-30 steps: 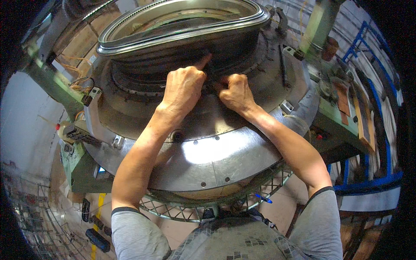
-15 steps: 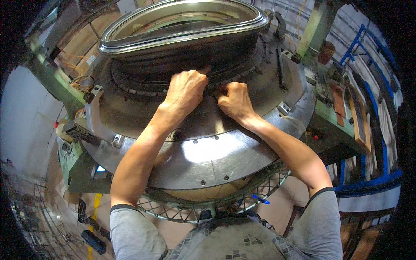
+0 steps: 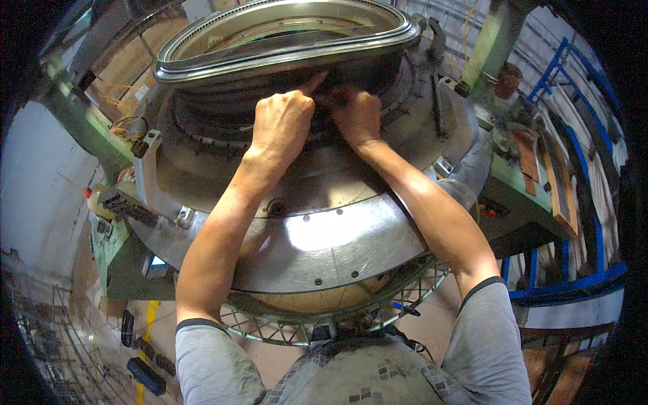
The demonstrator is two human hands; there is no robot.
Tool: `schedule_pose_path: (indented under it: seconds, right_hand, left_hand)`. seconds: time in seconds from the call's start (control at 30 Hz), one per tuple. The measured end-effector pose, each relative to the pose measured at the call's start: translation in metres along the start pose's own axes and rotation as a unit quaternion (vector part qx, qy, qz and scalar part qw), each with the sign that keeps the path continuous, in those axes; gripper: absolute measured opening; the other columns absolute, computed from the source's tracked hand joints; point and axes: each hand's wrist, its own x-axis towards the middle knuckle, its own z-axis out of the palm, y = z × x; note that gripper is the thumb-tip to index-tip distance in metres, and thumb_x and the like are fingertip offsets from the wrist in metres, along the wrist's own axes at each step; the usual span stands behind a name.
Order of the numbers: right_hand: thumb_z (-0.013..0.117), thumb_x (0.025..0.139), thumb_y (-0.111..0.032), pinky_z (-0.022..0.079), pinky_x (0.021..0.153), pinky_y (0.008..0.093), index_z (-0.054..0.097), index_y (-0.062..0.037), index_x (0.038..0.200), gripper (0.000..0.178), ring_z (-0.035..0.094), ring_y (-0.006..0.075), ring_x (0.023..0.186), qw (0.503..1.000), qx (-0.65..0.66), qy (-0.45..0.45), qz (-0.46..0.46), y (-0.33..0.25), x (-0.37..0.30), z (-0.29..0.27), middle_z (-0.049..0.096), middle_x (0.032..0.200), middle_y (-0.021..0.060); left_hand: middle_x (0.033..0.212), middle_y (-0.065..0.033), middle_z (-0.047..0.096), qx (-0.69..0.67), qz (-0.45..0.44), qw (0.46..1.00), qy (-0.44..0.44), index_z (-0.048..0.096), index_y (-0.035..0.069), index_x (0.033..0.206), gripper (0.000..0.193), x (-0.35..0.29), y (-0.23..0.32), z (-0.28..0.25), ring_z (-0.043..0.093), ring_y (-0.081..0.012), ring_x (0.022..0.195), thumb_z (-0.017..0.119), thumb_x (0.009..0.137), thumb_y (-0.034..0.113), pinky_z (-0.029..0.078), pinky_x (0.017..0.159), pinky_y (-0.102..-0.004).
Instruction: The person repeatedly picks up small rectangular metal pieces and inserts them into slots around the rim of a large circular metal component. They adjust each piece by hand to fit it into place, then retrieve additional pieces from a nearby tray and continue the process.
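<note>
Both my hands reach in to the dark, curved wall [image 3: 229,101] under the raised metal ring of a large round machine. My left hand [image 3: 283,121] has its index finger stretched toward that wall, and its other fingers are curled in. Close beside it on the right, my right hand [image 3: 358,118] is bent closed, its fingertips dark and blurred against the wall. Whatever lies between the fingers of either hand is too small or too shaded to make out. The raised ring [image 3: 290,65] with its shiny rim stands just beyond my hands.
A wide polished metal rim [image 3: 324,236] curves between my forearms and me. Green machine posts [image 3: 486,47] rise at both sides. On the right stands a blue rack [image 3: 574,283] with pale rolls. A lattice guard [image 3: 270,327] runs below the machine's near edge.
Both hands have moved farther in and up, toward the wall under the raised ring. The left index finger now stretches out more plainly. My right hand has shifted slightly left.
</note>
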Motion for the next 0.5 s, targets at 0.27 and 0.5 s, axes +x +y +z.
schedule_pose_path:
  seconds: [0.27, 0.5]
  right_hand:
    - [0.071, 0.083, -0.056, 0.055, 0.059, 0.0463, 0.078, -0.0129, 0.086, 0.043, 0.070, 0.0358, 0.069, 0.987, -0.130, -0.091, -0.038, 0.004, 0.015, -0.020, 0.070, 0.076, 0.0186]
    - [0.068, 0.093, -0.027, 0.056, 0.064, 0.0353, 0.073, -0.0043, 0.103, 0.025, 0.070, 0.0246, 0.076, 0.862, 0.437, -0.174, 0.187, -0.002, 0.009, -0.015, 0.074, 0.092, 0.0137]
  left_hand:
    - [0.074, -0.0184, 0.069, -0.010, 0.016, 1.000, -0.003, 0.050, 0.012, 0.145, 0.066, -0.004, -0.010, 0.004, 0.072, -0.0324, 0.068, 0.063, 0.080, 0.003, 0.059, 0.059, -0.0415]
    - [0.076, -0.0187, 0.070, -0.030, 0.005, 1.000, -0.005, 0.040, 0.016, 0.154, 0.078, -0.005, -0.015, 0.003, 0.072, -0.0319, 0.069, 0.060, 0.080, 0.002, 0.059, 0.061, -0.0413]
